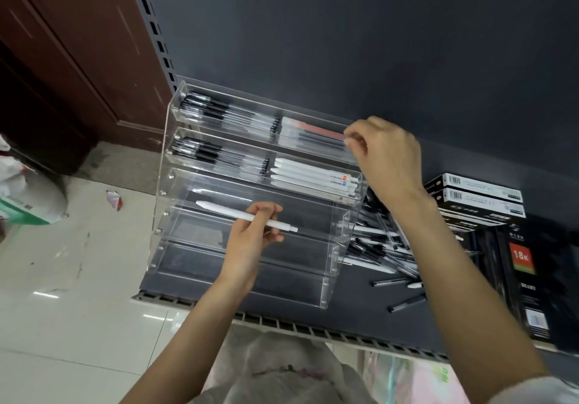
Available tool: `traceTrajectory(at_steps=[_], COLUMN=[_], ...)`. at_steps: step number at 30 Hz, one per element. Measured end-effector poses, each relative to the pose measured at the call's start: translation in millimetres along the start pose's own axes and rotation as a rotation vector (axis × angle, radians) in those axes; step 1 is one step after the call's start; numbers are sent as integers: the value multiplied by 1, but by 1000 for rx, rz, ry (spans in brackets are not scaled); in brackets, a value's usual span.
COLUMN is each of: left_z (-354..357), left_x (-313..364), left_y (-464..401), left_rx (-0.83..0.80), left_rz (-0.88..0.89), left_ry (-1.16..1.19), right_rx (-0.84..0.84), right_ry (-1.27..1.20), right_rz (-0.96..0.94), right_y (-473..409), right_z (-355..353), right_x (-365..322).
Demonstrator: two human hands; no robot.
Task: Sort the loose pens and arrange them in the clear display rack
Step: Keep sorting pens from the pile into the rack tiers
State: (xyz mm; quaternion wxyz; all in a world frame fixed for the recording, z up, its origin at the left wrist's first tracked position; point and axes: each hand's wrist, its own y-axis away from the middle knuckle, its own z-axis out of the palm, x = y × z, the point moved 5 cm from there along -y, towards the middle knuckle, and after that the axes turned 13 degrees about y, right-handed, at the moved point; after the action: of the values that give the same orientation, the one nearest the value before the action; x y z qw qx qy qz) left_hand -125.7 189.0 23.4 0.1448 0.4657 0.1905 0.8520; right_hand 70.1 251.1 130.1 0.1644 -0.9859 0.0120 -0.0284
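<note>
White plastic pen [247, 217] (light, stiff, slippery) pinched mid-barrel in my left hand [253, 234]; my right hand [383, 150] pinches a pen end at the rack [175, 184].

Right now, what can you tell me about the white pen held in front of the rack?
The white pen is slim, plain and matte, probably plastic, with a tapered tip pointing left and a narrower end pointing right. It lies nearly level, tilted slightly down to the right, in front of the clear display rack's empty middle tiers. The left hand pinches it right of its middle with curled fingers; whether it touches the rack I cannot tell.
</note>
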Motion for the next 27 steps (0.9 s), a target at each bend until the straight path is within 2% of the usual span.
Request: traceTrajectory(at_steps=[2,3,5,7,12,15,17,19,21,23,25,27], left_z=[0,0,2,4,14,16,8,-9,-28,-40,-39,-34], left_x=[-1,-2,-3,-4,-5,-4,0,9,21,31,30,21], left_y=[1,3,5,8,14,15,13,9,4,-1,-10,-18], left_rx=[12,16,-3,-45,-141,-181,-147,-65,-4,-12,-116,-218], left_rz=[5,6,6,5,11,20,68,203,394,603,786,850], left_ry=[-5,-7,-14,-36,-58,-96,-109,-159,-348,-673,-1070,-1323], right_rx=[25,-29,-215,-311,-265,-178,-129,-98,-87,-119,-182,-288], right_ry=[-263,-362,-408,-377,-385,-276,-212,-174,-120,-58,19,158], right_rz=[5,-23,-93,-115,-82,-140,-136,-78,-19,-3,-24,-60], right_y=[26,41,73,96,107,112,115,116,114,114,115,115], right_z=[-19,-24,-19,-6,3,-1,1,8,18,30,43,52], right_x=[-15,-26,-51,-64,-61,-65,-65,-54,-37,-25,-23,-28])
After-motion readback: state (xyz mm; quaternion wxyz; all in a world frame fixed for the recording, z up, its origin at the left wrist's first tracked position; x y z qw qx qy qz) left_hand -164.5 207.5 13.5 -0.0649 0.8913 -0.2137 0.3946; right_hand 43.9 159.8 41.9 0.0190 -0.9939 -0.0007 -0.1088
